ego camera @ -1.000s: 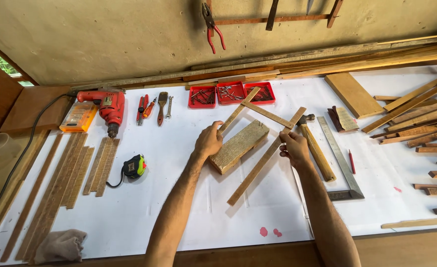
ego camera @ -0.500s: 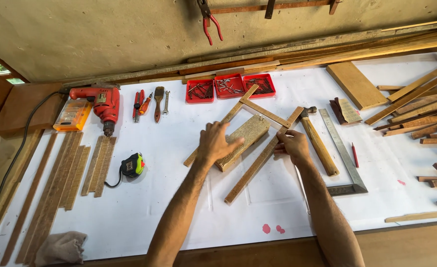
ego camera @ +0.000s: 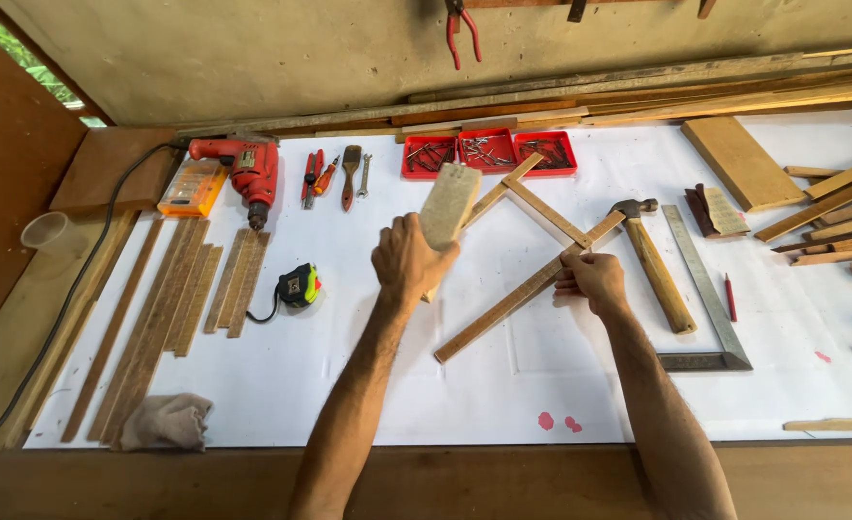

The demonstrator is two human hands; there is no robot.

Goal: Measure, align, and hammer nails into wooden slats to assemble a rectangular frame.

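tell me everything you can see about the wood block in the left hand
The wood block is a pale, flat rectangular slab with a rough, speckled broad face and small notches along its top end. The left hand grips its lower end and holds it lifted above the white table, tilted so the broad face shows. Its lower part is hidden by the hand. It sits in front of the thin strip frame, which the right hand presses down.

- red power drill (ego camera: 249, 171) up top left, orange bit case (ego camera: 191, 187) right beside it
- three red trays (ego camera: 489, 153) of nails and screws
- hammer (ego camera: 653, 258) next to a steel square (ego camera: 707, 299)
- yellow tape measure (ego camera: 300, 285)
- wood strips (ego camera: 177, 299) lined up on the left, crumpled rag (ego camera: 167, 422) below them
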